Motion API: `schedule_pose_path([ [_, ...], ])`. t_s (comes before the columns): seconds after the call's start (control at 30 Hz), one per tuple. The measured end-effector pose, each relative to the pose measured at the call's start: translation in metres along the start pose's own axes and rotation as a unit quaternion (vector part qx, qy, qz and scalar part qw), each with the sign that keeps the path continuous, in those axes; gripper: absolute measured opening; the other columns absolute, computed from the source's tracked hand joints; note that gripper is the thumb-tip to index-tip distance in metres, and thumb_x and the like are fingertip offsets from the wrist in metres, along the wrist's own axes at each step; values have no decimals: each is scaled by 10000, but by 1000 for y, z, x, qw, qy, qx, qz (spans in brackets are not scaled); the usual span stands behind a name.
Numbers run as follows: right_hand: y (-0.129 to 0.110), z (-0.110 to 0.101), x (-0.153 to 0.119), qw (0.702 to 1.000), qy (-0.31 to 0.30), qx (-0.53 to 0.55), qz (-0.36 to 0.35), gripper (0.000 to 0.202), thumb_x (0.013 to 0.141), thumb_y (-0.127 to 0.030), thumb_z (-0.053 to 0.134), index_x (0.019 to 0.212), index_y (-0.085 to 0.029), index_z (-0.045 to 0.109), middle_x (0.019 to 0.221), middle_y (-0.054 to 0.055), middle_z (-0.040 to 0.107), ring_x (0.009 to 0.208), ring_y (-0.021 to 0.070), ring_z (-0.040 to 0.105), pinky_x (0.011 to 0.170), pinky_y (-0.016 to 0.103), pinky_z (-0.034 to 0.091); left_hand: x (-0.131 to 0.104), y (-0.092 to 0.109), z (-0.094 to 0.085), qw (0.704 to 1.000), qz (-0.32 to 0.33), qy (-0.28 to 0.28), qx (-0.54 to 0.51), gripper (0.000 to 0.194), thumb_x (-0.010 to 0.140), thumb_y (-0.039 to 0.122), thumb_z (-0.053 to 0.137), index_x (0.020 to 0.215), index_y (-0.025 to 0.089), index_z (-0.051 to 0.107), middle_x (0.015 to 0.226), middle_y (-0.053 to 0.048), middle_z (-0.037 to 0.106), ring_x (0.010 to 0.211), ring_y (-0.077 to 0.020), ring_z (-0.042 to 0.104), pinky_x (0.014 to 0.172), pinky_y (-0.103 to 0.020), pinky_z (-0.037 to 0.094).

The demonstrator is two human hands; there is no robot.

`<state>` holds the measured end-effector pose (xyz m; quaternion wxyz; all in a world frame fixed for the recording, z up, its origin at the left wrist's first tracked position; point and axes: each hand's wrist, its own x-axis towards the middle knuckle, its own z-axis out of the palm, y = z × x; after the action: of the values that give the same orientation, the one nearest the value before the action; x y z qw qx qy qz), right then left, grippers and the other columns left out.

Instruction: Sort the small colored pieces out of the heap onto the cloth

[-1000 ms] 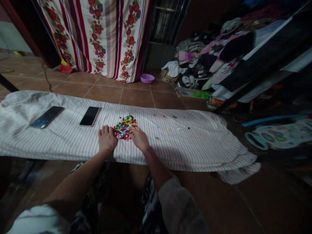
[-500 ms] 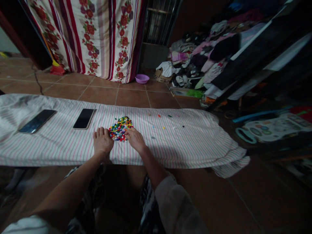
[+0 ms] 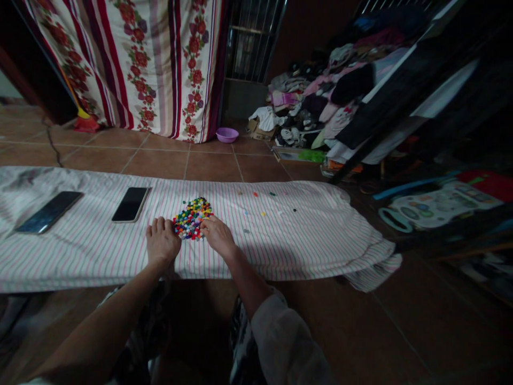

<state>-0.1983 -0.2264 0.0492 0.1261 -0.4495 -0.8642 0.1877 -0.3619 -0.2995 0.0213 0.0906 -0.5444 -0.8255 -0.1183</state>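
Observation:
A heap of small multicoloured pieces (image 3: 190, 222), like beads or tiny blocks, lies on the striped cloth (image 3: 320, 240). At its left edge my left hand (image 3: 162, 243) rests palm down, fingers stretched out, its thumb side against the pieces. My right hand (image 3: 218, 235) reaches into the right side of the heap with fingertips pinched together; whatever is between them is too small to make out. Right of that hand, single pieces lie spaced apart, among them an orange one (image 3: 255, 194), a green one (image 3: 272, 194), a yellow one (image 3: 263, 214), a black one (image 3: 294, 210) and a grey one (image 3: 246, 231).
Two dark-screened phones (image 3: 131, 204) (image 3: 50, 213) lie on the cloth to the left. Beyond are a tiled floor (image 3: 160, 158), a purple basin (image 3: 227, 135), a flowered curtain (image 3: 160, 69) and piled clothes (image 3: 312, 101). A toy-like panel (image 3: 425, 211) stands at the right.
The camera view has shifted slightly, so the whole scene sits a little lower and further left. Both hands keep their places at the heap, the right one still pinching at its right side.

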Motion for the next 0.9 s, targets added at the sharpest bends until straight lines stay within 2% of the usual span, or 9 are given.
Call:
schedule_pose_path([
  [0.2,0,0,-1,1000,6,-1,-5,176,913,-214,498,939,-241,670,1001,34,610,939,149,579,800,237,419,0,1,-1,1000,1,-4,-1,341,845,249,349,1086,124,555,1290,-181,528,1278,-321,422,1058,-469,313],
  [0.33,3,0,2,998,50,28,8,164,915,-247,488,921,-231,651,1001,32,633,921,145,591,793,234,427,0,2,-2,1000,-7,-10,6,348,860,247,339,1105,119,551,1335,-185,505,1300,-320,408,1070,-467,306],
  [0.47,10,0,7,992,86,86,30,115,888,-244,513,884,-214,624,916,11,666,851,138,611,773,232,439,0,2,-2,1000,-7,-6,9,349,867,247,340,1108,115,554,1338,-184,507,1303,-321,410,1073,-463,307],
  [0.63,16,2,12,977,120,172,33,69,846,-225,531,837,-206,596,821,-3,673,744,130,624,703,228,464,0,2,-1,1000,0,9,18,321,866,246,357,1074,123,568,1276,-173,549,1276,-316,435,1063,-462,318],
  [0.9,22,14,25,945,197,256,55,121,825,-295,511,899,-236,586,839,-3,681,769,147,656,706,263,513,1,2,0,1000,0,16,9,325,858,225,370,1086,109,572,1319,-185,524,1280,-317,437,1067,-468,319],
])
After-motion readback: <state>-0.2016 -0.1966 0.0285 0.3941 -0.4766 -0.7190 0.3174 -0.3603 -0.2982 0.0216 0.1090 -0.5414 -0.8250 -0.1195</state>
